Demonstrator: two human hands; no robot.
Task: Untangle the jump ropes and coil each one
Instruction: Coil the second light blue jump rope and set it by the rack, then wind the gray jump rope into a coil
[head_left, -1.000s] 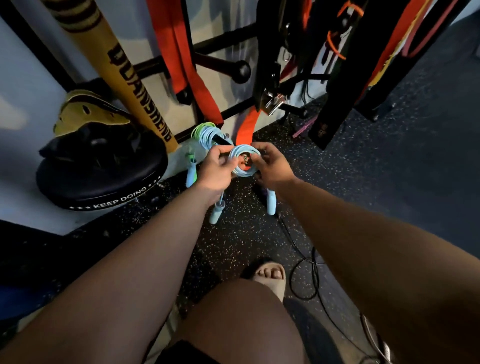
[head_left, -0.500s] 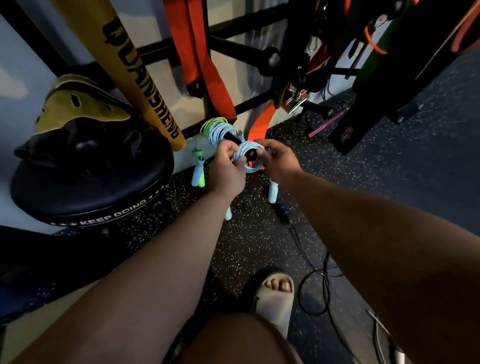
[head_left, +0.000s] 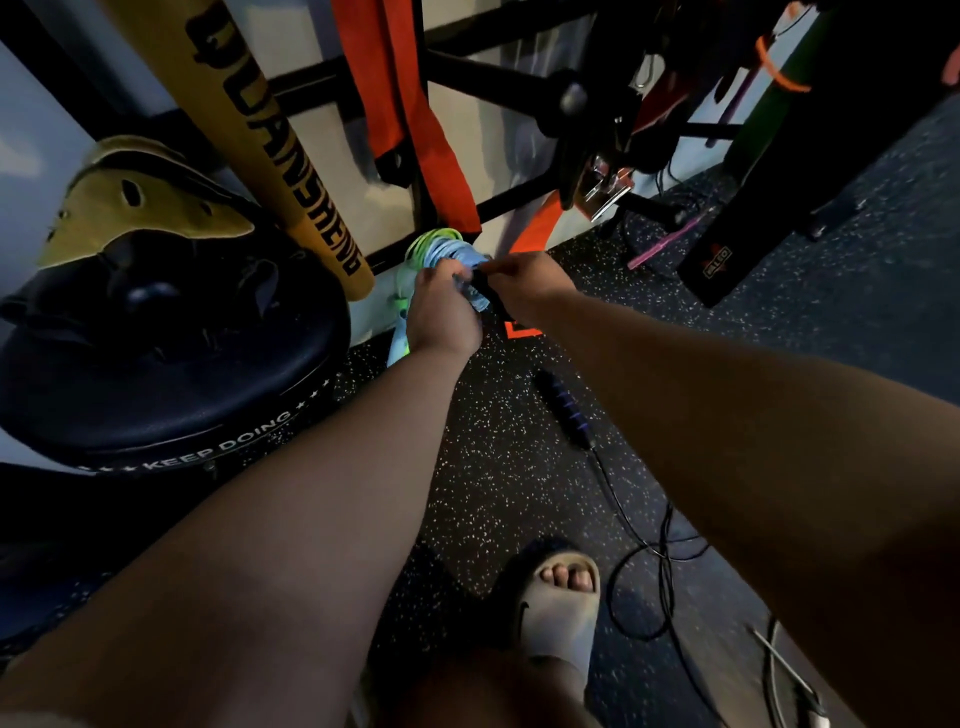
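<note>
My left hand (head_left: 441, 306) grips a coiled light-blue jump rope (head_left: 475, 299), mostly hidden between my two hands. My right hand (head_left: 530, 286) pinches a black strap at the coil. Behind them hangs a second coil, green and light blue (head_left: 434, 247), on a peg of the black rack. Pale blue and green handles (head_left: 399, 338) dangle below it, left of my left wrist. A black jump rope with a dark ribbed handle (head_left: 563, 408) lies on the floor, its thin cord (head_left: 639, 587) looped loosely by my foot.
A black round pad (head_left: 171, 374) with a yellow glove on it stands at the left, a yellow bat (head_left: 270, 140) leaning over it. Orange straps (head_left: 415, 119) and black belts hang from the rack. My sandalled foot (head_left: 561, 608) rests on the speckled rubber floor.
Both hands moved up to the rack peg with the blue coil. The coil, seen as an open ring before, is now squeezed between my hands. The dark handle on the floor is uncovered.
</note>
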